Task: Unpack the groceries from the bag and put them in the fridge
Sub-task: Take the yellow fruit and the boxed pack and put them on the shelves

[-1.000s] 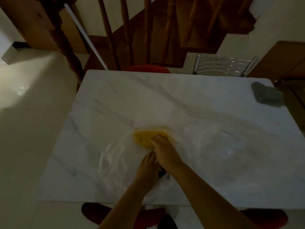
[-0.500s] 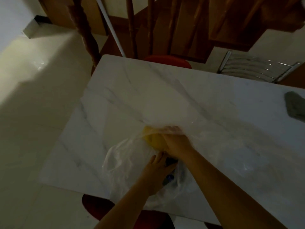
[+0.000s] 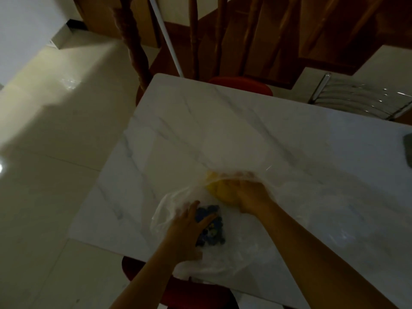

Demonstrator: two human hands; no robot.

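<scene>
Groceries lay inside the bag (image 3: 223, 259) on the table (image 3: 223, 130), the right hand (image 3: 249, 195) clutching a yellow item (image 3: 217, 188) while the left hand (image 3: 189, 228), fingers curled, gripped a blue packet (image 3: 211, 233); clinging plastic could probably snag either on withdrawal.

A bag (image 3: 178, 210) is seen on the table (image 3: 223, 130) near its front edge — two packages inside, one (image 3: 217, 190) behind the other (image 3: 211, 233); chairs are set behind.
</scene>
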